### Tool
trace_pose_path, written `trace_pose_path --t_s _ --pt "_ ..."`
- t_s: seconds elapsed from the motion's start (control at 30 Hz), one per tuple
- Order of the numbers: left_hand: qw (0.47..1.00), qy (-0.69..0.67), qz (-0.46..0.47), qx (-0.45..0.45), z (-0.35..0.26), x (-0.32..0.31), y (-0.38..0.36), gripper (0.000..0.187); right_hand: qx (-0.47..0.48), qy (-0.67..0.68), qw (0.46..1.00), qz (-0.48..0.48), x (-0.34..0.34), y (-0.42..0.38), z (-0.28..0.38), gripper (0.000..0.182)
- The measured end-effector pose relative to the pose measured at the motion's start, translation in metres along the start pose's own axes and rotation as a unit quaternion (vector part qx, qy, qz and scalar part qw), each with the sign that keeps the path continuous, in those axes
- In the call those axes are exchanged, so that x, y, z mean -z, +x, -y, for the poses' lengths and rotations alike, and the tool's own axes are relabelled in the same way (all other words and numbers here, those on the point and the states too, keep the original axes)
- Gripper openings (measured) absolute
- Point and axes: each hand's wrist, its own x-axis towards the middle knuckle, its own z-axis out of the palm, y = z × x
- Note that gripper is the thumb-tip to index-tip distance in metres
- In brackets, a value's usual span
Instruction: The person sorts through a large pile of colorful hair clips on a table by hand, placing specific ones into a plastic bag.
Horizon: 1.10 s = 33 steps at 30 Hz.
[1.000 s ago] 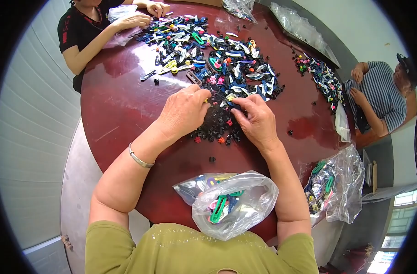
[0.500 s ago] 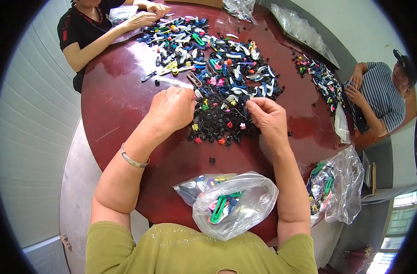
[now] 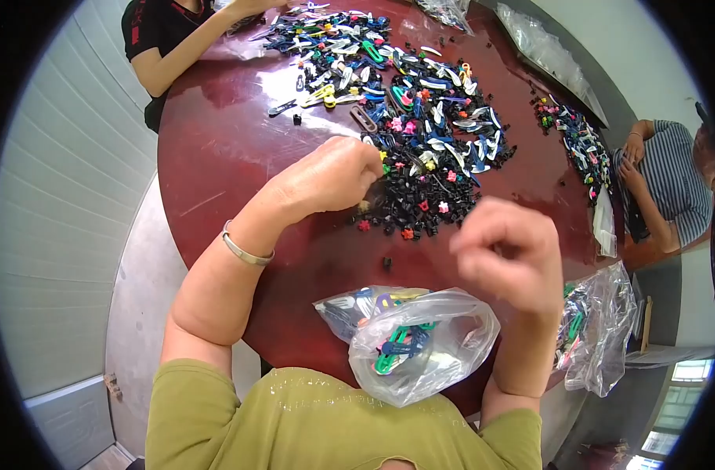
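My left hand (image 3: 338, 174) is closed at the left side of a pile of small black hair claws (image 3: 420, 192), its fingertips hidden behind the knuckles. My right hand (image 3: 510, 254) is raised to the right of the pile, its fingers curled and smeared by motion, so what it holds cannot be made out. In front of my body lies an open clear plastic bag (image 3: 479, 313) with green and dark blue hair clips (image 3: 404, 345) inside. Behind the claws spreads a larger heap of mixed snap clips (image 3: 436, 82), white, blue, yellow and green.
One black claw (image 3: 386, 263) lies alone near the bag. A second clear bag of clips (image 3: 608, 313) is at the right edge. Across the table (image 3: 209, 157), a person in black sits left; another in stripes (image 3: 671, 168) sits right beside a smaller clip pile (image 3: 581, 141).
My right hand has left the pile and come back toward me, to the right. Dark blue clips now show over the green one in the bag. My left hand stays by the pile.
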Motion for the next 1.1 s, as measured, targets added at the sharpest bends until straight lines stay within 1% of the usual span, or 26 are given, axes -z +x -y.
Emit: trace_pose_path --t_s 0.03,0.07,0.1,0.17,0.27,0.33,0.37,0.4,0.5,0.63,0.73,0.83,0.87,0.9,0.97,1.07,1.1 --pt "0.999 -0.039 -0.003 0.016 -0.005 0.001 0.000 0.014 -0.013 -0.056 0.995 -0.075 -0.005 0.007 -0.011 0.011" --pt "0.996 -0.078 -0.007 0.031 -0.007 0.002 0.001 0.015 -0.029 -0.113 0.988 -0.104 -0.003 0.012 -0.026 0.010" --pt "0.999 -0.034 -0.037 0.017 -0.005 0.001 0.002 0.014 -0.044 -0.169 0.976 -0.131 -0.001 0.016 -0.041 0.010" --pt "0.994 0.054 -0.094 -0.010 0.003 0.000 0.002 0.014 -0.045 -0.248 0.957 -0.144 0.003 0.020 -0.065 0.009" --pt "0.996 0.059 0.045 0.042 -0.003 0.006 0.003 0.015 -0.042 -0.339 0.929 -0.145 0.001 0.020 -0.081 0.010" --pt "0.993 0.059 0.087 0.050 -0.014 0.008 0.000 0.017 -0.047 -0.386 0.911 -0.137 -0.004 0.022 -0.085 0.013" --pt "0.991 0.059 0.108 0.054 -0.018 0.007 -0.002 0.019 -0.041 -0.396 0.906 -0.143 -0.006 0.022 -0.089 0.013" --pt "0.991 0.064 0.112 0.038 -0.017 0.004 -0.003 0.020 -0.034 -0.407 0.900 -0.150 -0.008 0.022 -0.095 0.013" --pt "0.992 0.090 0.081 0.032 -0.020 0.000 -0.005 0.020 -0.013 -0.414 0.895 -0.164 -0.010 0.024 -0.100 0.012" --pt "0.992 0.096 0.067 0.042 -0.018 -0.003 -0.003 0.019 -0.004 -0.401 0.898 -0.178 -0.010 0.024 -0.100 0.012" --pt "0.993 0.099 0.045 0.051 -0.017 -0.004 -0.003 0.015 -0.059 -0.269 0.951 -0.144 -0.013 0.024 -0.076 0.013" --pt "0.994 0.086 0.035 0.056 -0.016 -0.005 -0.001 0.013 0.010 -0.252 0.966 -0.056 -0.026 0.021 -0.066 0.017" --pt "0.995 0.078 0.033 0.052 -0.014 -0.006 -0.002 0.013 0.015 -0.288 0.956 -0.050 -0.034 0.020 -0.065 0.019" --pt "0.996 0.069 0.030 0.049 -0.013 -0.007 -0.002 0.012 0.042 -0.326 0.943 -0.050 -0.039 0.020 -0.067 0.021" --pt "0.996 0.062 0.040 0.050 -0.011 -0.008 -0.001 0.012 0.044 -0.363 0.929 -0.050 -0.047 0.021 -0.070 0.019" --pt "0.995 0.068 0.039 0.055 -0.011 -0.006 -0.001 0.013 0.026 -0.375 0.923 -0.077 -0.051 0.023 -0.073 0.015" --pt "0.995 0.072 0.037 0.058 -0.011 -0.006 -0.001 0.013 0.018 -0.360 0.929 -0.086 -0.050 0.023 -0.074 0.014"
